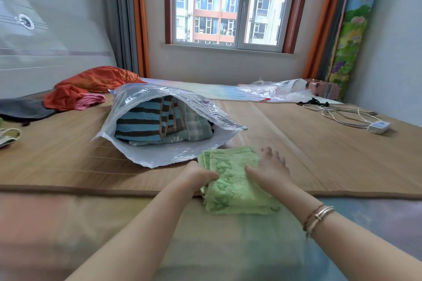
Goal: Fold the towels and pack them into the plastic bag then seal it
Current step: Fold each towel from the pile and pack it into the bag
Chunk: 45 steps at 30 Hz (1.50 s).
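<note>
Head view: a bed covered by a woven mat (296, 143) was seen, window behind.
Plastic bag (159, 153): laid on the mat, mouth gaping toward the camera; striped towels (141, 123) and a plaid one were stacked inside.
Orange cloth (100, 80): bunched at far left near the headboard.
Second clear bag (274, 90): crumpled at far right, well apart from the first.
Cable and adapter (378, 126): left on the mat at right.
Green towel (233, 180): folded, laid just in front of the bag's mouth, its far corner touching the bag.
Left hand (196, 175): towel's left edge was gripped, fingers curled round it.
Right hand (271, 166): rested at the towel's right edge, fingers spread straight, nothing pinched.
</note>
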{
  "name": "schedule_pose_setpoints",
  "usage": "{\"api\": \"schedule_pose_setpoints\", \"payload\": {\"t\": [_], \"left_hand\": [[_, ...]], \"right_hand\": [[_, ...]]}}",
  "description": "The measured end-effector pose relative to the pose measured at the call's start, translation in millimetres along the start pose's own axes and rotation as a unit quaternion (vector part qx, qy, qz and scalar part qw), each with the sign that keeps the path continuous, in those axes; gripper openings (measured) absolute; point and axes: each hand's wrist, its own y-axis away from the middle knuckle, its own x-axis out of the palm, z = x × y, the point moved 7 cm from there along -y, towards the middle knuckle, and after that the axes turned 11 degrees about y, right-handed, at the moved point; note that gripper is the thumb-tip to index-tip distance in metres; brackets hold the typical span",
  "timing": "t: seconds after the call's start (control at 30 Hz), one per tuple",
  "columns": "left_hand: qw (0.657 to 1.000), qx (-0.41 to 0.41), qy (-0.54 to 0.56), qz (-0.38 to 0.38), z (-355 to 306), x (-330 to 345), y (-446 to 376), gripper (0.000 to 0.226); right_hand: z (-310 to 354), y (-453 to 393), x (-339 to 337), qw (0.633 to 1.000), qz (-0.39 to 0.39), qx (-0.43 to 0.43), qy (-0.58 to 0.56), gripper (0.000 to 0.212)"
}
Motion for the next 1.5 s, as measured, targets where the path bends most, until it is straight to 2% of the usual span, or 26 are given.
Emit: {"api": "schedule_pose_setpoints", "payload": {"t": [0.03, 0.07, 0.13, 0.17, 0.23, 0.27, 0.3, 0.37, 0.4, 0.47, 0.5, 0.6, 0.67, 0.73, 0.87, 0.97, 1.03, 1.1, 1.13, 1.23, 1.3, 1.37, 1.5], "left_hand": [[1.0, 0.008, -0.018, -0.002, -1.5, -0.3, 0.8, 0.028], [0.999, 0.017, -0.035, -0.005, -2.6, -0.3, 2.5, 0.024], [0.997, 0.033, -0.066, -0.005, -3.7, -2.3, 10.2, 0.016], [0.995, 0.045, -0.09, -0.004, -3.6, -5.0, 13.3, 0.015], [0.987, 0.074, -0.144, -0.018, -5.1, -17.1, 22.5, 0.018], [0.981, 0.095, -0.166, -0.042, -6.8, -28.2, 26.7, 0.024], [0.97, 0.123, -0.192, -0.086, -10.0, -43.7, 30.8, 0.024], [0.927, 0.186, -0.245, -0.215, -21.6, -82.6, 44.1, 0.032], [0.9, 0.212, -0.268, -0.27, -27.5, -101.4, 51.0, 0.036], [0.864, 0.252, -0.287, -0.33, -35.9, -131.3, 59.0, 0.035], [0.861, 0.255, -0.283, -0.338, -36.0, -143.7, 57.3, 0.034], [0.89, 0.257, -0.201, -0.319, -29.6, -165.8, 39.8, 0.032], [0.908, 0.262, -0.14, -0.295, -27.5, -167.5, 24.5, 0.037], [0.919, 0.26, -0.14, -0.261, -28.4, -157.3, 3.7, 0.046], [0.913, 0.245, -0.264, -0.194, -32.4, -124.0, -43.5, 0.044], [0.917, 0.175, -0.334, -0.133, -19.3, -100.2, -75.0, 0.045], [0.91, 0.122, -0.384, -0.097, -2.2, -85.2, -86.7, 0.045], [0.888, 0.113, -0.434, -0.104, 4.3, -79.6, -89.0, 0.041], [0.881, 0.117, -0.442, -0.121, 1.7, -81.0, -89.8, 0.038], [0.885, 0.143, -0.417, -0.149, -10.8, -83.1, -95.1, 0.034], [0.885, 0.143, -0.425, -0.123, -7.0, -75.3, -101.5, 0.039], [0.873, 0.129, -0.462, -0.085, 6.1, -66.4, -105.3, 0.048], [0.852, 0.134, -0.502, -0.065, 16.6, -62.5, -108.9, 0.047]], "right_hand": [[-11.0, -2.4, 5.4, 0.997, 0.058, 0.032, -0.039, 0.079], [-17.2, -2.7, 9.6, 0.987, 0.112, 0.046, -0.104, 0.072], [-11.7, 8.4, 9.3, 0.946, 0.192, 0.031, -0.258, 0.036], [-5.5, 13.3, 8.4, 0.923, 0.212, 0.018, -0.32, 0.03], [15.2, 22.8, 2.2, 0.892, 0.218, -0.025, -0.395, 0.043], [30.9, 23.2, -3.0, 0.896, 0.189, -0.059, -0.398, 0.047], [49.8, 23.2, -12.3, 0.914, 0.141, -0.103, -0.366, 0.046], [89.8, 22.1, -29.1, 0.947, 0.022, -0.208, -0.243, 0.042], [112.8, 24.5, -35.3, 0.948, -0.031, -0.267, -0.168, 0.042], [161.3, 32.4, -37.1, 0.917, -0.121, -0.38, -0.027, 0.041], [183.5, 34.3, -33.2, 0.894, -0.162, -0.417, 0.035, 0.042], [235.1, 19.1, -22.4, 0.853, -0.241, -0.438, 0.149, 0.05], [250.5, -11.6, -14.2, 0.863, -0.229, -0.413, 0.18, 0.057], [249.9, -50.8, -6.7, 0.887, -0.199, -0.355, 0.218, 0.06], [228.7, -114.4, -7.6, 0.893, -0.229, -0.254, 0.293, 0.066], [224.7, -136.7, -3.1, 0.843, -0.3, -0.257, 0.365, 0.071], [226.7, -147.9, 5.0, 0.84, -0.301, -0.25, 0.375, 0.081], [228.0, -147.8, 13.3, 0.847, -0.322, -0.279, 0.318, 0.076], [226.5, -146.2, 16.5, 0.861, -0.314, -0.271, 0.293, 0.07], [214.1, -149.1, 47.9, 0.921, -0.208, -0.247, 0.217, 0.053], [201.5, -152.7, 70.5, 0.95, -0.107, -0.238, 0.171, 0.06], [199.4, -157.7, 86.3, 0.952, -0.068, -0.26, 0.146, 0.065], [212.7, -185.2, 101.3, 0.948, -0.071, -0.265, 0.161, 0.066]]}}
